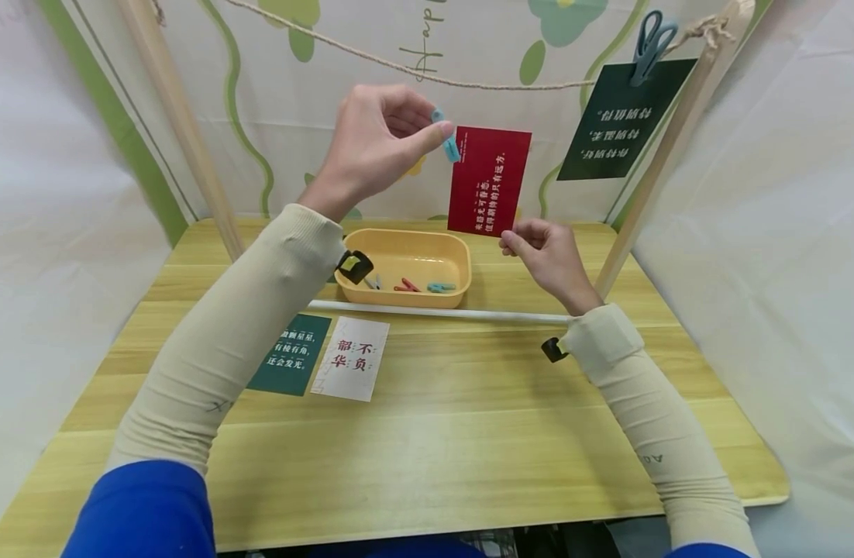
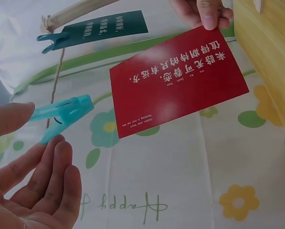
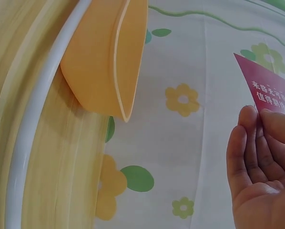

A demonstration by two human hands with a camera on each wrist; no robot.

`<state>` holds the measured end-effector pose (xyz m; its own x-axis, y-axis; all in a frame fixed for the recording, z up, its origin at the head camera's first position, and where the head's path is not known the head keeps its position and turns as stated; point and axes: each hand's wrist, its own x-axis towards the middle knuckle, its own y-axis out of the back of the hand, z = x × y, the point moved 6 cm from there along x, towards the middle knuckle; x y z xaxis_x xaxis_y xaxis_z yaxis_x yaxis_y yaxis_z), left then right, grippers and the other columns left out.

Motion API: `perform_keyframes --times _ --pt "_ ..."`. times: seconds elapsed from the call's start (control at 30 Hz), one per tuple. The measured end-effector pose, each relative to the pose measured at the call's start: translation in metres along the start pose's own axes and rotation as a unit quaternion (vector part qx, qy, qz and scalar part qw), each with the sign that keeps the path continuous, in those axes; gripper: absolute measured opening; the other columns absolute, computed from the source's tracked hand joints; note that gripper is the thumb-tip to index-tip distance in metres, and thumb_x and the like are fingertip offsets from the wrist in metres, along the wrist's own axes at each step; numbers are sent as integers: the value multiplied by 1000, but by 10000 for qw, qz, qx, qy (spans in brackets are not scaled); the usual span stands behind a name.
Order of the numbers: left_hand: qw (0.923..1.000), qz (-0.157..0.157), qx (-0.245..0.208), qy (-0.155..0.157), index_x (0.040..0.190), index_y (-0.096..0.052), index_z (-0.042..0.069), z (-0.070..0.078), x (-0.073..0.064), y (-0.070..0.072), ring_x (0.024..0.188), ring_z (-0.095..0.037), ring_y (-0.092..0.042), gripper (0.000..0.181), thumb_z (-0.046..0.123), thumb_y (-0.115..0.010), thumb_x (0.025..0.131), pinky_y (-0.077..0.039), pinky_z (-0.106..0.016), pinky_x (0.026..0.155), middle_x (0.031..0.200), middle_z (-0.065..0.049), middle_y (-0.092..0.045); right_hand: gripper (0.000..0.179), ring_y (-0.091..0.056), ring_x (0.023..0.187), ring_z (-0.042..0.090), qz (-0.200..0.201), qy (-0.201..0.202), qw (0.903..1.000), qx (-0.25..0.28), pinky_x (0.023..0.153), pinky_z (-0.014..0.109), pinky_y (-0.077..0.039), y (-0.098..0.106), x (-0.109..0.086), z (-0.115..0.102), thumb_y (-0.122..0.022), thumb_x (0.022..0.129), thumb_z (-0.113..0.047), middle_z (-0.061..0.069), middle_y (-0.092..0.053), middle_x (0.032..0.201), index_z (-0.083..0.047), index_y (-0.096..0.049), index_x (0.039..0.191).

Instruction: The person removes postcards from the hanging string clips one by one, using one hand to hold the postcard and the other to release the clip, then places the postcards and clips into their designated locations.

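Note:
My left hand (image 1: pixel 381 143) pinches a light-blue clothespin (image 2: pixel 64 114) between thumb and fingers, its handle ends held and its tip pointing toward the card. By one lower corner, my right hand (image 1: pixel 549 260) holds a red card (image 1: pixel 490 182) with white Chinese lettering, raised above the table. In the head view the clothespin's tip is right by the card's upper left edge; the left wrist view shows a gap between them. Both hang below the twine (image 1: pixel 399 66) in the head view. At the twine's right end, a blue-grey clothespin (image 1: pixel 652 50) holds a dark green card (image 1: pixel 622 120).
A yellow basin (image 1: pixel 406 240) on the wooden table (image 1: pixel 469 465) has several red and blue clothespins in it. A white bar (image 1: pixel 441 311) crosses in front. Nearer lie a green card (image 1: pixel 294 356) and a white card (image 1: pixel 350 358). Wooden posts (image 1: pixel 667 163) stand either side.

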<state>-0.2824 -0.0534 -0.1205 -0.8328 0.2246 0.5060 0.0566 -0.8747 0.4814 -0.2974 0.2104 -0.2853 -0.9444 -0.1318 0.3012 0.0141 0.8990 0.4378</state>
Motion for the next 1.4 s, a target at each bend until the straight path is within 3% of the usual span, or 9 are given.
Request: perform_keyframes --times 0.3,0.63,0.83,1.07,1.3,1.4 --pt "9996 -63 -28 266 109 -79 7 -23 -7 -2 86 -13 -71 28 31 -80 95 -57 -24 84 100 -5 -79 28 -75 86 13 -194 -95 9998 -5 81 19 -61 -3 -6 5 -70 103 -28 1 -78 93 0 -76 107" --pt "9986 -65 60 518 110 -79 7 -52 -14 -1 87 -14 -71 30 34 -80 94 -57 -24 83 101 -6 -78 28 -76 93 25 -485 -427 9979 -68 82 20 -61 -10 -18 12 -71 103 -31 -3 -78 92 -4 -77 108" --pt "9976 -9 64 683 110 -79 8 -63 -16 -3 89 -14 -71 32 36 -79 94 -57 -24 83 104 -6 -78 27 -76 89 20 -447 -540 9974 -148 81 21 -60 -13 -22 17 -72 102 -32 -2 -79 91 -6 -78 106" --pt "9971 -25 90 751 112 -78 6 -74 -20 -10 89 -16 -70 31 33 -79 95 -57 -24 82 105 -9 -77 29 -75 94 30 -489 -721 9962 -66 82 24 -60 -16 -29 20 -73 101 -37 7 -80 97 -9 -79 106" --pt "9955 -69 97 941 112 -78 5 -92 -26 -12 88 -17 -67 32 34 -79 96 -55 -25 79 101 -6 -75 32 -74 88 20 -633 -979 9932 -78 84 27 -60 -20 -37 23 -73 100 -40 3 -80 95 -10 -79 105" --pt "9948 -97 168 1000 111 -78 6 -101 -29 -13 89 -18 -66 31 33 -79 96 -55 -24 79 101 -7 -75 33 -74 89 19 -743 -1043 9917 -112 84 27 -60 -21 -40 25 -73 101 -41 7 -80 99 -9 -79 106"
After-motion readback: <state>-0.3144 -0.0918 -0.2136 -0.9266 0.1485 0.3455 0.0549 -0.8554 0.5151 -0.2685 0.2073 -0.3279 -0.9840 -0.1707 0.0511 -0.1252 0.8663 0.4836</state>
